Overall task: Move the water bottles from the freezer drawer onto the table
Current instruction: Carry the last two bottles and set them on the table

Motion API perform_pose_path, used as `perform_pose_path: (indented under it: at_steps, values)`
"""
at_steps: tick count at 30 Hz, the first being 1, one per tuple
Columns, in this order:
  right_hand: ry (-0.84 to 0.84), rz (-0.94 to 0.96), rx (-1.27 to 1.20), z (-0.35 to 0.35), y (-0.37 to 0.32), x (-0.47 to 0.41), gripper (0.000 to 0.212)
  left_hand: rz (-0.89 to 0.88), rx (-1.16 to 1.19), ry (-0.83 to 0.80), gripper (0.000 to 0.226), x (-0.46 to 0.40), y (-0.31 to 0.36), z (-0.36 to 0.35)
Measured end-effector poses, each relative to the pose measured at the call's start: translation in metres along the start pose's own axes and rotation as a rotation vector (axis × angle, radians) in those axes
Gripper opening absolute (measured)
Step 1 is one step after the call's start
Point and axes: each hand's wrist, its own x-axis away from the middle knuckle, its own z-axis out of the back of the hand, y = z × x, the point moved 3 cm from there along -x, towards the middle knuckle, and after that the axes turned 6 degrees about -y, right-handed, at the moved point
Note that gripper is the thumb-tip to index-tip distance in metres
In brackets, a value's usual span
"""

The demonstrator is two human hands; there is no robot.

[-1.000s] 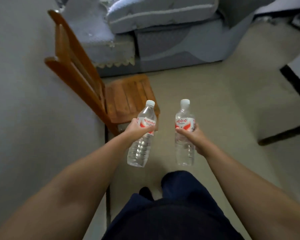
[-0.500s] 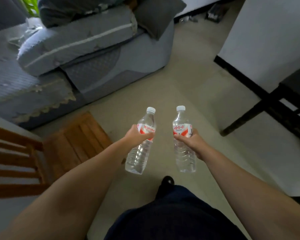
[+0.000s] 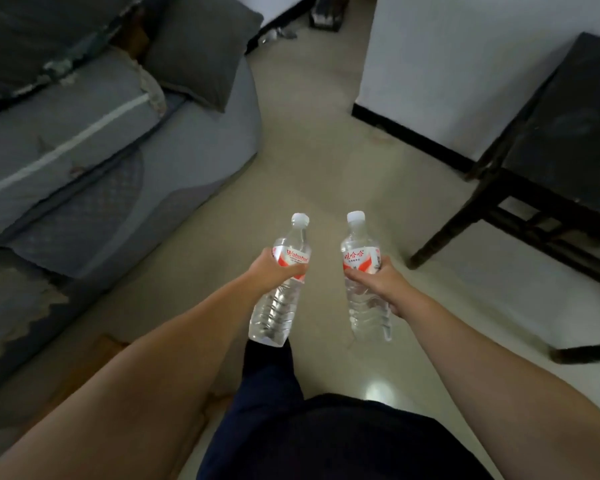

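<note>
Carrying bottles | both hands, left hand (image 3: 271,271) and right hand (image 3: 383,280), wrapped around upright water bottles (image 3: 284,271) | dark table (image 3: 568,133) at right of frame, nearer the right hand

Two clear capped water bottles (image 3: 279,282) (image 3: 364,275), red-white labels, near upright, held mid-air.

A single head-worn wide-angle camera looks forward and steeply down along both forearms, close above the floor (image 3: 326,140), with a sofa (image 3: 118,140) upper left and a dark table (image 3: 561,140) upper right.
</note>
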Motion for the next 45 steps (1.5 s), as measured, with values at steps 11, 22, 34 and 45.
perform_pose_path:
  at_steps: [11, 22, 34, 45]
  values:
    - [0.291, 0.033, -0.355, 0.006, -0.115, -0.102, 0.031, -0.179, -0.196, -0.268, 0.04, -0.167, 0.149, 0.098]
    - [0.358, 0.026, -0.458, 0.076, -0.156, -0.187, 0.049, -0.134, -0.217, -0.501, 0.032, -0.286, 0.248, 0.062]
    - [0.488, 0.046, -0.495, 0.271, -0.235, -0.274, 0.04, -0.226, -0.277, -0.513, 0.031, -0.418, 0.445, -0.027]
    - [0.679, -0.052, -0.576, 0.399, -0.266, -0.347, 0.037, -0.241, -0.419, -0.723, 0.03, -0.538, 0.575, -0.126]
